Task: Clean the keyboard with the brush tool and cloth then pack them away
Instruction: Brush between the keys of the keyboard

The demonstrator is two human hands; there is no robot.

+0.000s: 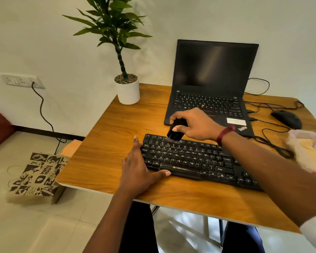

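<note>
A black keyboard [195,159] lies across the wooden table [106,143], angled toward the lower right. My right hand [195,125] grips a black brush tool [175,131], whose bristles touch the keyboard's top row near its left end. My left hand [137,170] rests flat against the keyboard's left edge, fingers spread, thumb along the front edge near the space bar. A pale cloth or plastic wrapper [308,148] lies at the right edge of the table; I cannot tell which it is.
An open black laptop [212,84] stands behind the keyboard. A black mouse [286,119] and tangled cables [274,143] lie at the right. A potted plant [128,90] occupies the back left corner. A printed paper bag [36,178] sits on the floor at left.
</note>
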